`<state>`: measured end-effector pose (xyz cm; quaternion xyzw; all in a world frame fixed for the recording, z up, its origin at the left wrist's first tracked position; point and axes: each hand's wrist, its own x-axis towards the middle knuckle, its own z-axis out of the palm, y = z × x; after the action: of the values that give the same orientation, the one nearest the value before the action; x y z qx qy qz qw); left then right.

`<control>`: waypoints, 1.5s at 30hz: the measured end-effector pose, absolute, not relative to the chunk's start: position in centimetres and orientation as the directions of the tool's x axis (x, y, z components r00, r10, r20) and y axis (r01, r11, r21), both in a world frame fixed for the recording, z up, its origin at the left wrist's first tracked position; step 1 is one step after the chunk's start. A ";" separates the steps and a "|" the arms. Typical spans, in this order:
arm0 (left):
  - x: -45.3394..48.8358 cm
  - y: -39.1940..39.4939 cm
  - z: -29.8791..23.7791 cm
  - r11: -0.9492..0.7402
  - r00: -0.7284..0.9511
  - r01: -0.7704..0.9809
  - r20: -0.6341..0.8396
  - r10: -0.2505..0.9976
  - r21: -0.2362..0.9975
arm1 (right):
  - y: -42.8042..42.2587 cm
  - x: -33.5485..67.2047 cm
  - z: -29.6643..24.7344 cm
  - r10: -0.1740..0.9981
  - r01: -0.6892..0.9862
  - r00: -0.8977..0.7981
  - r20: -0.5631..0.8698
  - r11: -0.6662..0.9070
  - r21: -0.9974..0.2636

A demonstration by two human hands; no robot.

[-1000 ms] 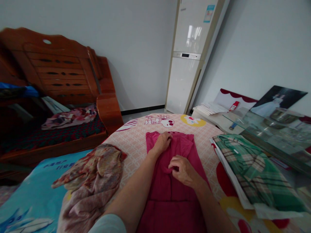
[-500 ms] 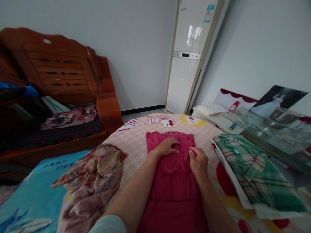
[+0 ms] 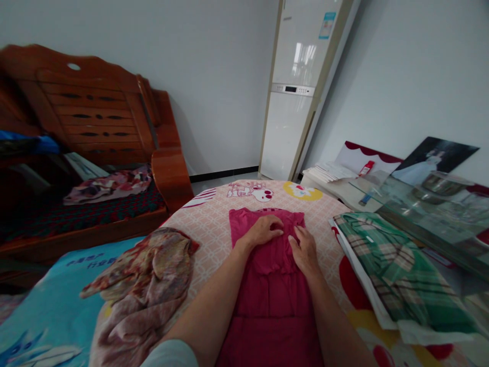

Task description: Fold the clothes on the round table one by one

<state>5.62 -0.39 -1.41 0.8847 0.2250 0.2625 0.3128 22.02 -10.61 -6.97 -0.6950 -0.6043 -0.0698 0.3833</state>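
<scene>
A magenta garment (image 3: 273, 298) lies lengthwise before me on the patterned tablecloth (image 3: 212, 216), its far part folded over and a little wrinkled. My left hand (image 3: 265, 230) rests on the folded part, fingers slightly bent and thumb apart. Close by, my right hand (image 3: 305, 250) lies on the right edge of that same part, fingers and thumb spread against the cloth. Neither hand grips anything that I can see. The garment's near end runs out of the bottom of the head view.
At left a crumpled patterned brown cloth (image 3: 153, 280) lies beside a blue printed sheet (image 3: 72, 295). To the right are a folded green plaid cloth (image 3: 401, 270) and a glass shelf (image 3: 431, 224). Behind stand a wooden bench (image 3: 91, 117) and a tall white air conditioner (image 3: 286, 122).
My right hand has moved left, from the garment's right edge onto its folded part, and its pinched fingers have spread. The fold's right side now lies flatter. My left hand is nearly still.
</scene>
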 end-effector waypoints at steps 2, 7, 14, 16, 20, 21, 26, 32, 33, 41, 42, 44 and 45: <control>5.8 -0.6 -1.0 -0.663 0.756 0.158 0.342 0.558 0.732 | -10.7 21.8 -6.7 0.773 0.896 0.256 0.580 0.035 -0.442; 6.1 -1.2 -0.7 -0.535 0.809 -0.021 0.329 0.487 0.844 | -11.2 20.3 -5.5 0.788 0.879 0.149 0.597 0.171 -0.445; 6.2 -0.3 -1.7 -0.455 0.801 0.014 0.262 0.538 0.890 | -12.3 19.5 -3.6 0.798 0.729 0.186 0.574 0.279 -0.625; 6.3 0.1 -2.1 -0.415 0.757 -0.004 0.274 0.594 0.910 | -12.6 19.9 -3.2 0.807 0.676 0.299 0.509 0.198 -0.710; 6.4 0.5 -2.5 -0.331 0.675 -0.059 0.282 0.682 0.942 | -13.1 20.2 -2.6 0.863 0.578 0.422 0.277 -0.020 -0.816; 6.4 0.5 -2.4 -0.322 0.659 -0.053 0.276 0.699 0.945 | -13.2 20.1 -2.5 0.886 0.561 0.403 0.227 -0.044 -0.826; 6.2 0.4 -2.4 -0.276 0.579 0.050 0.197 0.791 0.960 | -13.6 19.2 -2.2 0.970 0.392 0.233 0.065 -0.033 -0.919; 6.2 0.3 -2.3 -0.260 0.569 0.146 0.134 0.811 0.954 | -14.0 18.8 -1.9 0.995 0.339 0.095 0.005 -0.028 -0.940; 6.2 0.3 -2.3 -0.328 0.565 0.191 0.170 0.807 0.925 | -14.0 18.6 -1.9 0.998 0.379 0.061 0.018 -0.007 -0.925; 5.5 0.7 -2.4 -0.560 0.496 0.546 0.299 0.815 0.623 | -14.0 16.5 -1.8 0.985 0.773 -0.098 0.141 0.164 -0.613; 5.1 0.9 -2.1 -0.547 0.475 0.562 0.299 0.827 0.621 | -14.0 16.6 -1.7 0.984 0.764 -0.102 0.145 0.171 -0.622; 4.1 1.5 -1.4 -0.491 0.419 0.576 0.280 0.864 0.653 | -14.0 16.9 -1.7 0.982 0.709 -0.100 0.162 0.185 -0.680; 3.5 1.9 -1.0 -0.455 0.386 0.573 0.266 0.883 0.682 | -14.0 17.1 -1.7 0.981 0.674 -0.088 0.172 0.185 -0.715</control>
<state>3.49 1.86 -0.98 0.7941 0.4584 0.3115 0.2494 17.08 -14.01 -1.73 -0.5927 -0.6984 0.2368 0.3239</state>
